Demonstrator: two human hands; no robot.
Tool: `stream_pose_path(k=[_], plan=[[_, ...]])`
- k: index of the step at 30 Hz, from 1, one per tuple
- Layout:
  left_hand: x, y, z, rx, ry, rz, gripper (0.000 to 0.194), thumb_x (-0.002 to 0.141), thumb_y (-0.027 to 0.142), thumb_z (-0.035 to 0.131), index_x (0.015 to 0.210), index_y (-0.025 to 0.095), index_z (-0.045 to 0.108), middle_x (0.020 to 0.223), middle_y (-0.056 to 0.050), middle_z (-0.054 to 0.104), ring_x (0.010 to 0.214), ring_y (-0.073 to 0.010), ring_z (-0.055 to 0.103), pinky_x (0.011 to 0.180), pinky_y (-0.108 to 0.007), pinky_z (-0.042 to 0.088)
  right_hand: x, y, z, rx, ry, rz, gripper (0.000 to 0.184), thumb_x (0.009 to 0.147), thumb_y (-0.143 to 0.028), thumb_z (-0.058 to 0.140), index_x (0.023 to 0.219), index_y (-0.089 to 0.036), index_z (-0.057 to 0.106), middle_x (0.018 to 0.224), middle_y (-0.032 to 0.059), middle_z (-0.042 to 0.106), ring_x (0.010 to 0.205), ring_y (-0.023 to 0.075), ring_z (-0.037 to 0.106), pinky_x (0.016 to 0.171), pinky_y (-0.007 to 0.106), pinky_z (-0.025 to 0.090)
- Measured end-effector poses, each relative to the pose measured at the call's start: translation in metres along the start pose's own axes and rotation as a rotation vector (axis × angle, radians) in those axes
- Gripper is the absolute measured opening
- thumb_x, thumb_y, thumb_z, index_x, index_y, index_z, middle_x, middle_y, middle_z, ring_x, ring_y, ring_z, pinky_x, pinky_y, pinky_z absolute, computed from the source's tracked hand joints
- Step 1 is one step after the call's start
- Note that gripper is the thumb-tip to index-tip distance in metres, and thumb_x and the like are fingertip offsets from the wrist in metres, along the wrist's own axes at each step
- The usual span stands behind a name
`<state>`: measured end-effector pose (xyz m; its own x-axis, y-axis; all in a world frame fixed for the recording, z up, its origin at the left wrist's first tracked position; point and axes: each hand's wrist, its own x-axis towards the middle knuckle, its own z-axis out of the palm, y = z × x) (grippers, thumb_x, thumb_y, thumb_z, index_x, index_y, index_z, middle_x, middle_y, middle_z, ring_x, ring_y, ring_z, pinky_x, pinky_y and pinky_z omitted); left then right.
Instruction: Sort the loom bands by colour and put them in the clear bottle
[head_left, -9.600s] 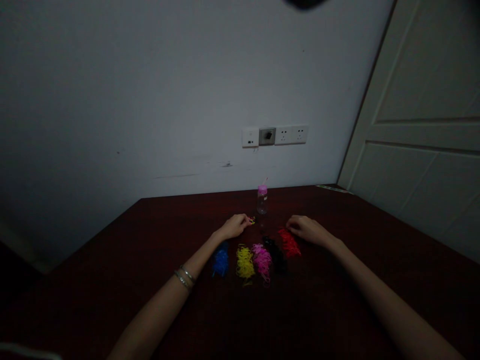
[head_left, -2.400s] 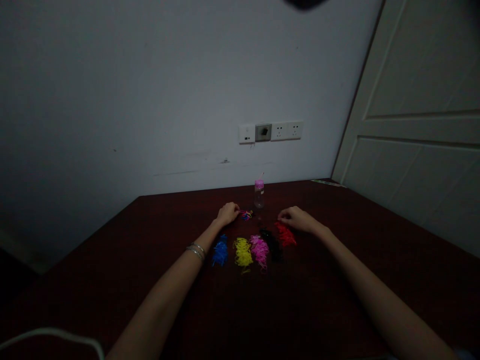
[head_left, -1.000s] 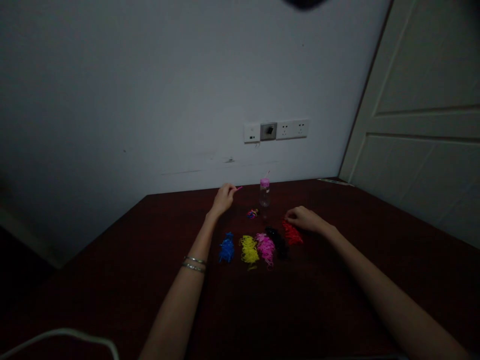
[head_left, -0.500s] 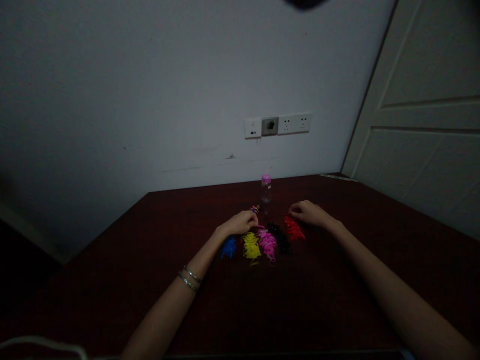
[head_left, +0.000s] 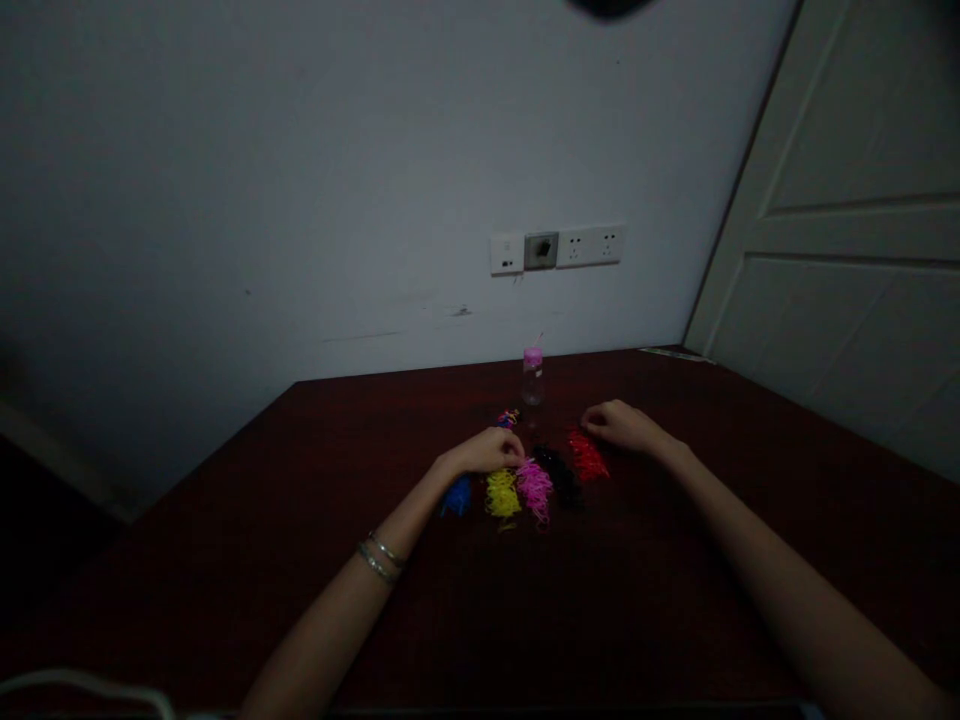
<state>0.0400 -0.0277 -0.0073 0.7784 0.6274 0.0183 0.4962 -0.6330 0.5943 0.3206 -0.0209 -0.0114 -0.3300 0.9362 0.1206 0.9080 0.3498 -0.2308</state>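
Left hand (head_left: 492, 451) with fingertips pinched together, grip unclear, pink bands (head_left: 535, 488) just beside its fingertips

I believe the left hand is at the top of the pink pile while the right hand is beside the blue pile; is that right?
Not quite: the right hand is beside the red pile, as the head view shows.

Qty: L hand (head_left: 491, 451) + R hand (head_left: 621, 424) = 2 | 1-colour piles = 5: blu pile (head_left: 457, 497), yel pile (head_left: 502, 495), pnk pile (head_left: 535, 492), blk pile (head_left: 559, 477), red pile (head_left: 587, 455) | mixed clump (head_left: 508, 419) = 1, just beyond L hand | btl (head_left: 533, 385) = 1, beyond hands | indiv pcs too small to ct
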Motion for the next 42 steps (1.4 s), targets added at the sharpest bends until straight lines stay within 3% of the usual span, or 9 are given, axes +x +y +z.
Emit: stream_pose_path(k=[5, 10, 19, 23, 28, 32, 36, 42], plan=[[0.0, -0.005, -0.006, -0.065, 0.026, -0.011, 0.022, 0.072, 0.024, 0.054, 0.083, 0.01, 0.066, 0.079, -0.005, 0.064, 0.068, -0.0108, 0.054, 0.061, -0.018, 0.039, 0.001, 0.002, 0.001, 0.006, -0.009, 0.021, 0.022, 0.077, -0.03, 0.047, 0.085, -0.021, 0.065, 0.083, 0.0056, 0.067, 0.073, 0.0166, 0.061, 0.063, 0.024, 0.041], [0.001, -0.023, -0.011, -0.135, 0.214, -0.039, 0.025, 0.073, 0.027, 0.053, 0.083, 0.008, 0.066, 0.08, -0.007, 0.065, 0.07, -0.0121, 0.055, 0.064, -0.02, 0.04, -0.002, -0.002, -0.001, 0.007, -0.002, 0.032, 0.022, 0.077, -0.03, 0.047, 0.086, -0.021, 0.065, 0.084, 0.0055, 0.067, 0.073, 0.0169, 0.061, 0.061, 0.023, 0.041], [-0.007, -0.061, -0.021, -0.284, 0.567, -0.325, 0.023, 0.071, 0.025, 0.054, 0.081, 0.008, 0.067, 0.061, -0.002, 0.06, 0.053, -0.0084, 0.048, 0.052, -0.018, 0.037, -0.001, 0.001, -0.001, 0.011, -0.013, 0.025, 0.022, 0.077, -0.03, 0.048, 0.085, -0.02, 0.065, 0.085, 0.0061, 0.066, 0.073, 0.0168, 0.06, 0.062, 0.024, 0.041], [-0.012, -0.066, -0.023, -0.381, 0.643, -0.445, 0.023, 0.071, 0.024, 0.054, 0.084, 0.009, 0.066, 0.045, 0.004, 0.048, 0.04, -0.0048, 0.036, 0.042, -0.017, 0.029, -0.001, 0.003, 0.001, 0.008, -0.017, 0.017, 0.022, 0.077, -0.03, 0.047, 0.085, -0.021, 0.065, 0.084, 0.0056, 0.066, 0.072, 0.0168, 0.06, 0.061, 0.023, 0.041], [-0.011, -0.068, -0.022, -0.457, 0.679, -0.485, 0.022, 0.072, 0.021, 0.052, 0.085, 0.01, 0.064, 0.044, 0.006, 0.043, 0.036, -0.0028, 0.03, 0.038, -0.015, 0.023, -0.001, 0.001, -0.001, 0.023, 0.024, 0.02, 0.021, 0.076, -0.029, 0.048, 0.083, -0.02, 0.066, 0.082, 0.0057, 0.067, 0.073, 0.0169, 0.06, 0.062, 0.024, 0.04], [-0.01, -0.071, -0.02, -0.446, 0.685, -0.467, 0.02, 0.072, 0.017, 0.05, 0.083, 0.009, 0.065, 0.046, 0.004, 0.047, 0.037, -0.0031, 0.033, 0.041, -0.015, 0.027, -0.001, -0.019, -0.007, 0.217, 0.047, -0.074, 0.023, 0.076, -0.029, 0.049, 0.084, -0.017, 0.066, 0.075, 0.0046, 0.065, 0.066, 0.0146, 0.057, 0.06, 0.023, 0.04], [-0.009, -0.076, -0.019, -0.404, 0.673, -0.449, 0.018, 0.071, 0.013, 0.051, 0.081, 0.008, 0.065, 0.052, 0.001, 0.054, 0.042, -0.0044, 0.04, 0.045, -0.016, 0.033, -0.002, -0.057, -0.007, 0.403, -0.018, -0.206, 0.027, 0.077, -0.034, 0.05, 0.085, -0.014, 0.066, 0.068, 0.003, 0.063, 0.059, 0.0127, 0.053, 0.055, 0.023, 0.039], [-0.005, -0.086, -0.017, -0.351, 0.665, -0.417, 0.018, 0.07, 0.012, 0.052, 0.08, 0.008, 0.066, 0.067, -0.004, 0.064, 0.056, -0.0084, 0.052, 0.056, -0.018, 0.04, -0.007, -0.1, 0.002, 0.376, -0.091, -0.379, 0.02, 0.075, -0.028, 0.056, 0.086, -0.016, 0.068, 0.081, 0.0053, 0.063, 0.07, 0.0134, 0.055, 0.062, 0.024, 0.041]])
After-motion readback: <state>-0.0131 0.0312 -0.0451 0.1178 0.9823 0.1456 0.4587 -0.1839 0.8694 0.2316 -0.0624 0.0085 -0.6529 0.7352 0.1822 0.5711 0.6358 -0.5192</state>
